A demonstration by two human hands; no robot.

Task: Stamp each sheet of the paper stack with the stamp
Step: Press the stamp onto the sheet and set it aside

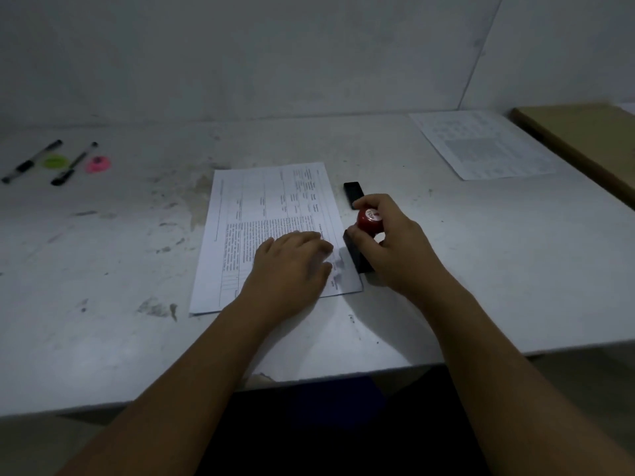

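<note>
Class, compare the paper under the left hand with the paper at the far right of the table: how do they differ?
The paper stack lies mid-table before the person; the far paper lies at the back right beside a brown board. The left hand rests on the paper stack; nothing touches the far paper. Both are white, printed and flat.

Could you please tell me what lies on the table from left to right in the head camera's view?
First a black pen → green disc → second black pen → pink disc → paper stack → stamp gripped by the right hand → loose printed sheet → brown board.
</note>
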